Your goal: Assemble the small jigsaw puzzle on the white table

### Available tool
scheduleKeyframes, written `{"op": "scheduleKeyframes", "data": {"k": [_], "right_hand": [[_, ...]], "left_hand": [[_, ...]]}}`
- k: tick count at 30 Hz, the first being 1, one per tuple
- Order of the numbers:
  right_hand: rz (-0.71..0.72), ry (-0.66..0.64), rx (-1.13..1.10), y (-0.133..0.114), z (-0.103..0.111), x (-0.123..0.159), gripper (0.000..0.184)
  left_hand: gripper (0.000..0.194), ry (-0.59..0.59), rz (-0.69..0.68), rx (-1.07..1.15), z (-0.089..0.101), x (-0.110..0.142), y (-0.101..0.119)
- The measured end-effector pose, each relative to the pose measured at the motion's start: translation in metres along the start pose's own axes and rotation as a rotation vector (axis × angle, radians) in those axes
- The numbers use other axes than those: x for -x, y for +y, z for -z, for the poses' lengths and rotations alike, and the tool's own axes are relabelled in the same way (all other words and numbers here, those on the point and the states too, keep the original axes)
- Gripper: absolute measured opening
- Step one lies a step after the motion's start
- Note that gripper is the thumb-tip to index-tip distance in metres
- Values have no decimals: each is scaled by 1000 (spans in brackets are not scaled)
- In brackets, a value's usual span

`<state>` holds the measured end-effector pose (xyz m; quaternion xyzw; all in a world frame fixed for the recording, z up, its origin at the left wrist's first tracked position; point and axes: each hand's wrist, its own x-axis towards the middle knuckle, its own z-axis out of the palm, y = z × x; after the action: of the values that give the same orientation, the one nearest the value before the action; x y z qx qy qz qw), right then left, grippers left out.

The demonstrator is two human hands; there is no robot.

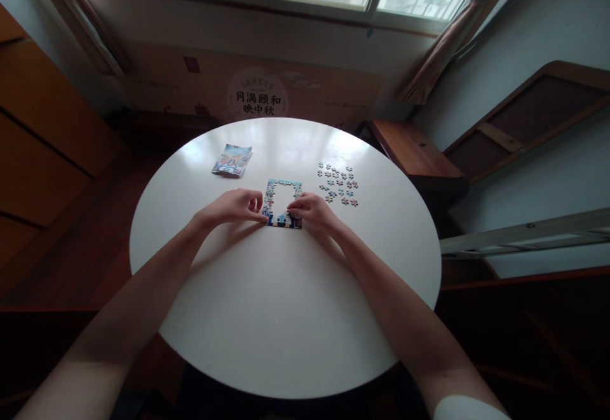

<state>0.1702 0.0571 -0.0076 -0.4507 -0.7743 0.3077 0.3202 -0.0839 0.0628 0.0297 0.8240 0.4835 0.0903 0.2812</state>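
Observation:
A partly assembled jigsaw puzzle (283, 221) lies flat on the white table, its joined pieces forming a colourful frame around a bare white middle. My left hand (238, 206) rests at the puzzle's lower left corner, fingers curled and apart, thumb touching the edge. Over the right side, my right hand (311, 210) pinches a small puzzle piece at the inner edge of the lower rows; fingertips mostly hide it. Loose puzzle pieces (340, 185) are spread in a group to the right of the puzzle. A colourful picture packet (232, 160) lies to the back left.
The round white table (276, 318) carries all of these things. Beyond its right edge stands a wooden bench or low cabinet (414, 147). A printed cardboard panel (305, 89) leans below the window, and an orange cabinet (47, 121) is at the left.

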Motion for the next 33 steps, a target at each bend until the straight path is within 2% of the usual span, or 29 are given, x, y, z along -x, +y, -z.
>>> {"op": "scheduleKeyframes", "data": {"k": [11,17,26,33], "right_hand": [[-34,141,47,-3,17,2,15],[-49,112,75,-6,12,4,14],[-58,-17,170,-17,8,10,10],[-82,-25,169,-18,5,9,13]], "left_hand": [[43,3,3,-10,0,0,0],[43,3,7,-11,0,0,-1],[44,-2,12,-11,1,1,1],[45,-4,19,-24,0,0,1]]}}
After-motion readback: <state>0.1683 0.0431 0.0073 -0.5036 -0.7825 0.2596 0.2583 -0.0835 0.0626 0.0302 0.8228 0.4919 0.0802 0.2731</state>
